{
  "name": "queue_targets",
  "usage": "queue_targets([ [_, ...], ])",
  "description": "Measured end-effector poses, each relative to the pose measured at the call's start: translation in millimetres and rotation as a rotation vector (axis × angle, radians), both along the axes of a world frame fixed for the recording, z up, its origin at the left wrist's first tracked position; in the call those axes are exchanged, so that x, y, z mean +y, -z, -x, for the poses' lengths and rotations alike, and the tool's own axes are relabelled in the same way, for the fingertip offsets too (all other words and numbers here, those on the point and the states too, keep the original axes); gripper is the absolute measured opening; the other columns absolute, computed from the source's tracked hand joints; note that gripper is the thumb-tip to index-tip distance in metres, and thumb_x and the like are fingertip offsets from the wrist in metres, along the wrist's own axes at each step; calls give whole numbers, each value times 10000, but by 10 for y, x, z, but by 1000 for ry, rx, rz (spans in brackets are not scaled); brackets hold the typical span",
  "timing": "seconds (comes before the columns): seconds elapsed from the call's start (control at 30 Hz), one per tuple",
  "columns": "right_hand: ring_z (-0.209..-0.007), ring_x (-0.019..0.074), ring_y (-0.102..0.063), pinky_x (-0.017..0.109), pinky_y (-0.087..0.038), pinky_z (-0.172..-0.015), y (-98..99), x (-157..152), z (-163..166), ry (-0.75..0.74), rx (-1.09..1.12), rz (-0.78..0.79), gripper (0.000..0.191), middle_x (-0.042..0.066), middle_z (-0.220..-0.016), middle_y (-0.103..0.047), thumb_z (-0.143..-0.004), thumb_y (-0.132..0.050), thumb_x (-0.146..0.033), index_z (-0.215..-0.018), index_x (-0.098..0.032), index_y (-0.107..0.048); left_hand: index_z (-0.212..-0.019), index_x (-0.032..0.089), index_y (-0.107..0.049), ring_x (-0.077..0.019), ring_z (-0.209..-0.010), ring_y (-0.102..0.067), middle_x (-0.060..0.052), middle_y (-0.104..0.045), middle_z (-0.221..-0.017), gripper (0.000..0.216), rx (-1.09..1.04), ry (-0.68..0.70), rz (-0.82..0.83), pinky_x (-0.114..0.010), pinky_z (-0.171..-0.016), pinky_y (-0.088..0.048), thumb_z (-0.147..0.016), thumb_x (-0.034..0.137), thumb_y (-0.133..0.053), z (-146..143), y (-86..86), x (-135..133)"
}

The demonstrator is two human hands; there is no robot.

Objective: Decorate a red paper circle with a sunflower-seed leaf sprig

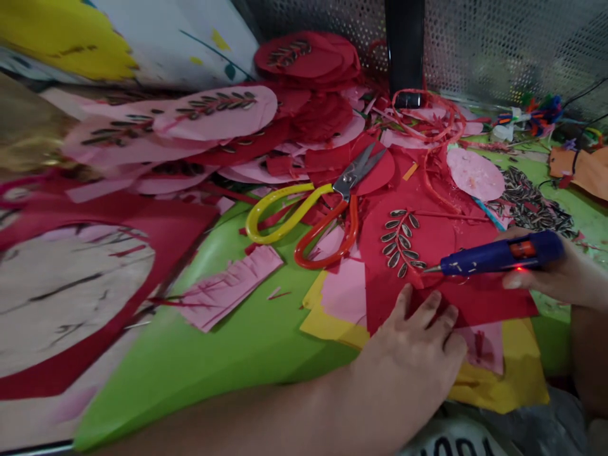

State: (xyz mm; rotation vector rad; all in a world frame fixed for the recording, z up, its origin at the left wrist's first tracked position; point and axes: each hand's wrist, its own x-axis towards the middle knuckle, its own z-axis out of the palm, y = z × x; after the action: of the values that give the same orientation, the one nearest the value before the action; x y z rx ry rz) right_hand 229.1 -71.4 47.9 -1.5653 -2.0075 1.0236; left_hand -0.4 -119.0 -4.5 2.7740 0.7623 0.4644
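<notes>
My right hand (555,275) grips a blue glue gun (498,255) and holds it level, with the nozzle pointing left at a sprig of sunflower seeds (401,242) stuck on a red paper sheet (441,278). My left hand (418,345) lies flat on the lower part of that red sheet, fingers spread, pressing it down. Pink and yellow paper (332,316) lie under the sheet.
Scissors with a yellow and an orange handle (308,215) lie just left of the red sheet. Pink and red paper discs with seed sprigs (213,114) pile up behind. A heap of loose seeds (532,202) lies at the right. A green sheet (228,342) covers the table.
</notes>
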Motion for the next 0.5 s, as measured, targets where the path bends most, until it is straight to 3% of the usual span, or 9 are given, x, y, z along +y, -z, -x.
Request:
queue_targets([
  [0.1, -459, 140, -509, 268, -423, -415, 25, 17, -104, 170, 185, -192, 366, -15, -588, -611, -533, -747, -525, -728, -257, -592, -911, 185, -620, -241, -1061, -568, -53, -657, -1106, 214, 20, 7, 14, -487, -899, -433, -878, 169, -410, 6, 11, 12],
  [0.2, -420, 138, -501, 284, -408, -396, 126, 143, -267, 401, 280, -356, 411, 14, -578, -602, -632, -638, -605, -746, -213, -588, -897, 183, -621, -237, -1074, -561, -53, -651, -1126, 216, 37, 15, 15, -467, -904, -424, -876, 167, -407, 22, 13, 28],
  [0.3, -440, 133, -483, 274, -387, -428, 258, 359, -466, 694, 78, -493, 416, 4, -496, -539, -670, -609, -596, -724, -184, -586, -900, 183, -622, -233, -1081, -555, -47, -650, -1131, 197, 57, 31, 18, -460, -917, -408, -864, 167, -430, 38, 20, 43],
  [0.4, -524, 177, -541, 321, -432, -515, 387, 570, -616, 799, -113, -511, 459, 27, -563, -579, -684, -562, -609, -780, -165, -633, -904, 183, -618, -226, -1046, -566, -37, -664, -1096, 168, 36, 27, 4, -454, -933, -392, -832, 143, -472, 53, 13, 64],
  [0.5, -754, 260, -622, 382, -468, -674, 493, 705, -661, 754, -186, -526, 473, 75, -765, -668, -706, -538, -581, -886, -162, -660, -887, 169, -616, -198, -908, -598, -31, -688, -983, 178, -49, -8, -16, -393, -874, -432, -803, 87, -482, 82, -56, 116],
])
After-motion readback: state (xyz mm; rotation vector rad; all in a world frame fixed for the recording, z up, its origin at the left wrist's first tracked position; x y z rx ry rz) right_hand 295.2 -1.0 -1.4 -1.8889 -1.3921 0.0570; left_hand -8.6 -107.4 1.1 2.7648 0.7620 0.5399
